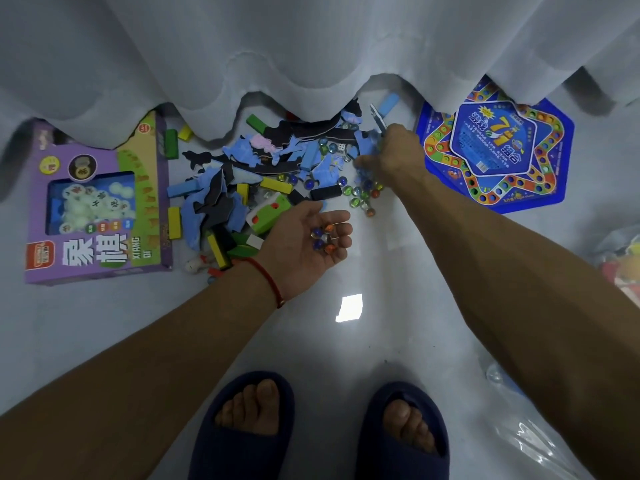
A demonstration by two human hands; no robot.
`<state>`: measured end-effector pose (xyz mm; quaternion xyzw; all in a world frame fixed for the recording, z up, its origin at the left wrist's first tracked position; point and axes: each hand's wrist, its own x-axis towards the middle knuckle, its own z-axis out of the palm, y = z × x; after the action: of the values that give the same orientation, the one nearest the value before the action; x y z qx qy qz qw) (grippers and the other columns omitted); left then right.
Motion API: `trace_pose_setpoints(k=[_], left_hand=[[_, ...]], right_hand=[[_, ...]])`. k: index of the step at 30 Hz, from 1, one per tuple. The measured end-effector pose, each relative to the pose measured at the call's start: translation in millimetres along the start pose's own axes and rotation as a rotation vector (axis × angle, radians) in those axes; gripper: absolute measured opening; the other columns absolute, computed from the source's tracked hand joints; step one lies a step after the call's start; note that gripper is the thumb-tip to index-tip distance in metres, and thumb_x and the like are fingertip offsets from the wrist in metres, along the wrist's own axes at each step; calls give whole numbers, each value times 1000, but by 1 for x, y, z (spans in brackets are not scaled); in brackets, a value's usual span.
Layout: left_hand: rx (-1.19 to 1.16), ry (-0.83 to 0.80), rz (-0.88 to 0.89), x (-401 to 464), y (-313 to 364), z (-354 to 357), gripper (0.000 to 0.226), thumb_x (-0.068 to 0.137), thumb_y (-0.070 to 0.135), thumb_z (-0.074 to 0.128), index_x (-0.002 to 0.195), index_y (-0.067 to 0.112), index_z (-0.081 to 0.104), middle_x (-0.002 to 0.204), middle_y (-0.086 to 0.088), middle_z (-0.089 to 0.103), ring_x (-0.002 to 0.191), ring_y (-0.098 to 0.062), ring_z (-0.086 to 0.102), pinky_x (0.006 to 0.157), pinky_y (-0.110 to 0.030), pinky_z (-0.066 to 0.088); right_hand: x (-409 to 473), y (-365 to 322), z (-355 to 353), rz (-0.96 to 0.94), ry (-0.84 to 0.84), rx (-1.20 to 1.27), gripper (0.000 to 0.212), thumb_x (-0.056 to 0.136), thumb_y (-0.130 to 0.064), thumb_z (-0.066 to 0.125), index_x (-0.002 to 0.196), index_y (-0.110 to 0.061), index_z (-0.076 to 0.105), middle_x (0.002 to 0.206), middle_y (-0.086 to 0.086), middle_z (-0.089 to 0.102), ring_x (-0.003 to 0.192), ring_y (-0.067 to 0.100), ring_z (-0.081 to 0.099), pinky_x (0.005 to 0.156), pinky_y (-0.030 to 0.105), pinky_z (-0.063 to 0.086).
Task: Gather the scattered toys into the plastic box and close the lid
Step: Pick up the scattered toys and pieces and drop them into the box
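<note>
Toys (263, 174) lying scattered across the floor at upper centre of the frame below a white curtain (311, 46), left hand (304, 242) cupping several marbles (323, 237) palm-up at centre, right hand (391, 154) reaching down into loose marbles, finger state hidden, purple game box (100, 202) sitting at left, blue game board (495, 150) lying at upper right.

Single head-worn view, looking steeply down, near the floor (381, 271)
</note>
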<state>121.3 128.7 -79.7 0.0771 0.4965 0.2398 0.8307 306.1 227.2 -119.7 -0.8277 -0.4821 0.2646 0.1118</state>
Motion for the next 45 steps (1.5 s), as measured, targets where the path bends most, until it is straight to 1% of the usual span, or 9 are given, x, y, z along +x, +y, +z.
trace_pose_setpoints(k=[8,12,17,22,29,34,39,42,45], left_hand=[[-73,-4,16,-7,-4,7,38,98,30,43,99,0,66,81,-13,63,70,-23,56,69,-30,46],[-70,3,0,-21,-7,21,39,98,31,44,102,-1,65,81,-14,61,75,-24,56,71,-32,49],[-15,-46,64,-61,4,58,34,96,24,46,102,-5,63,82,-16,60,76,-25,56,74,-34,51],[152,-149,126,-118,16,109,30,93,20,47,105,-4,60,83,-17,57,75,-27,56,76,-37,53],[460,-332,99,-193,3,208,29,88,15,51,107,-6,58,100,-19,50,87,-31,53,79,-42,60],[742,-454,73,-235,-39,296,26,94,17,47,113,-1,51,95,-14,43,75,-27,55,88,-48,56],[975,-525,48,-258,-97,362,49,94,21,52,136,1,36,134,-18,37,99,-36,52,83,-53,54],[1039,-525,112,-261,-120,373,53,95,17,49,144,5,32,151,-16,29,133,-42,37,95,-58,48],[1155,-465,168,-253,-121,362,50,96,17,50,142,4,36,150,-21,33,138,-40,35,103,-51,45]], right_hand=[[-10,12,-23,105,-32,305,60,75,-34,85,119,-7,54,104,7,59,92,20,58,66,28,49],[-31,19,-66,134,-85,457,48,77,-31,85,106,-5,56,81,6,54,70,18,50,50,24,37],[-92,20,-145,76,-144,435,25,80,-23,79,90,-5,65,72,8,64,64,19,59,61,31,46],[-171,31,-216,74,18,483,22,79,-20,80,90,-5,68,69,7,67,59,19,60,46,20,43],[-288,99,-316,204,322,608,28,81,-26,81,99,-11,66,80,6,70,63,16,63,54,26,40],[-351,165,-366,387,487,570,41,77,-24,84,105,-1,65,88,15,72,66,21,63,53,29,46],[-383,202,-375,501,439,702,48,92,-27,71,117,8,52,99,25,63,82,31,64,73,45,60],[-390,208,-369,501,344,892,48,95,-39,63,117,0,45,90,24,57,83,37,56,81,48,52],[-389,211,-364,516,381,921,40,91,-44,59,103,-8,49,83,9,36,69,25,37,69,39,38]])
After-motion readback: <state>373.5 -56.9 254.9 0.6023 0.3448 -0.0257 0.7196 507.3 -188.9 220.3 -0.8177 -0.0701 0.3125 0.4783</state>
